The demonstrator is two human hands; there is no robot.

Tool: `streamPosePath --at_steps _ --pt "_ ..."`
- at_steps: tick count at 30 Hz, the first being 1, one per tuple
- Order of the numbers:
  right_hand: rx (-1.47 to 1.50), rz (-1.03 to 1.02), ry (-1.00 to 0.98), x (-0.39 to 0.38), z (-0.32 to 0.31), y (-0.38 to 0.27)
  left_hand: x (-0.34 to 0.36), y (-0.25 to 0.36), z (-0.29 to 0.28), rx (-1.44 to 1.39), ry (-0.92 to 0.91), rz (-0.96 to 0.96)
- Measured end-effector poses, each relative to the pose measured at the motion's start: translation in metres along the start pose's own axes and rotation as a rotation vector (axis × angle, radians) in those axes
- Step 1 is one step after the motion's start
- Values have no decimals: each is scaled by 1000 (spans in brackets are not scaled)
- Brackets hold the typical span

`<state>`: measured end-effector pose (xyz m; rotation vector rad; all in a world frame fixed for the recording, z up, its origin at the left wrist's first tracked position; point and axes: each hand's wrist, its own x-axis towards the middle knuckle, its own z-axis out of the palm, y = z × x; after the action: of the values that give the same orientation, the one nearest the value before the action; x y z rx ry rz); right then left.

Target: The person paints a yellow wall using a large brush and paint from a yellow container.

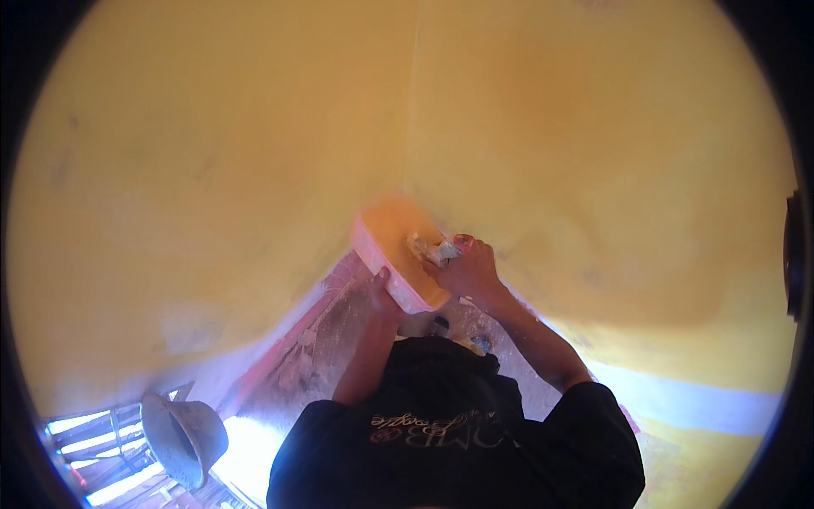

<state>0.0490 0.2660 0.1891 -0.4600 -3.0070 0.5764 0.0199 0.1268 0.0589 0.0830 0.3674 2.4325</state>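
In front of my chest I see a long pink plastic tub (373, 254), tilted, with a yellow-orange, paint-like layer (392, 227) inside. My left hand (386, 293) is closed on its near left side, the thumb over the rim. My right hand (471, 273) is closed around a short whitish, paint-caked hand tool (434, 250) with a red part near the fingers. The tool's working end lies over the inside of the tub; whether it touches the bottom I cannot tell.
Two yellow walls (254, 153) meet in a corner straight ahead. Below them runs a pinkish skirting (284, 339) along a stained floor (309, 360). At lower left, a grey bucket-shaped thing (182, 437) is beside a bright barred opening (106, 441). A dark object (793, 254) shows at the right rim.
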Motion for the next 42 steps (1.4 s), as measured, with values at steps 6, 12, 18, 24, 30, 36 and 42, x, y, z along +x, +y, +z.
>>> streamPosePath --at_steps 6,12,18,24,30,36,42 --pt "668 -199 135 5 -27 11 0 8 22 17 20 61" --pt "692 -227 142 13 -28 10 5 11 18 -22 -121 8" --pt "115 -227 221 19 -22 10 4 11 20 27 -91 -143" --pt "136 -86 168 18 -21 12 5 7 18 47 -13 -115" --pt "584 -125 212 15 -18 26 4 12 35 9 -75 -57" --pt "911 50 212 24 -33 39 1 20 66 57 -30 -18" --pt "478 -271 749 73 -224 4 5 9 38 -18 -91 -34"
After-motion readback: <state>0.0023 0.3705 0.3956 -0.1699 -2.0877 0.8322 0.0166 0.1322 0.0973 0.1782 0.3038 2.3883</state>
